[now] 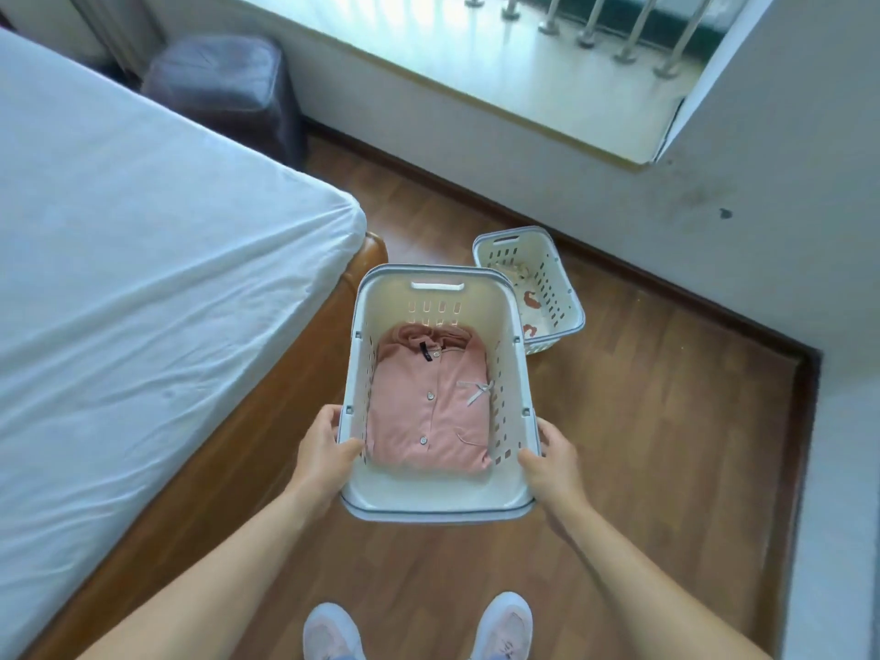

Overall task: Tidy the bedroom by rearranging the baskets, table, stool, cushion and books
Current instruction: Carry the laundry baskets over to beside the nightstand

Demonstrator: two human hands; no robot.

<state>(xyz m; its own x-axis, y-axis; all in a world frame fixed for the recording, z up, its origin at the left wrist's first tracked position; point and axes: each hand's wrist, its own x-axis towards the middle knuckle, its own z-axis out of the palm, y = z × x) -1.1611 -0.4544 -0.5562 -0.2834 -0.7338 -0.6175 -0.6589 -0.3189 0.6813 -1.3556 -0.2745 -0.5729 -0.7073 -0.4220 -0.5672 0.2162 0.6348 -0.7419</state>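
view: head-worn, wide-angle | faces: forward, steeply down | near: basket (435, 511) | far: window sill (476, 73)

far basket (552, 288): near corner hidden behind held basket (428, 509), contents too blurry to ID. shirt (428, 412) label too small to read. shoes (328, 631) cut off at bottom edge, bed (119, 278) cut off left, stool (224, 83) partly behind bed.

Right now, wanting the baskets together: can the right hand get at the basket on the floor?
Probably not yet: the right hand grips the rim of the carried basket with the pink shirt, and the floor basket stands lower and ahead. Nothing lies between them, so letting go and stooping should do.
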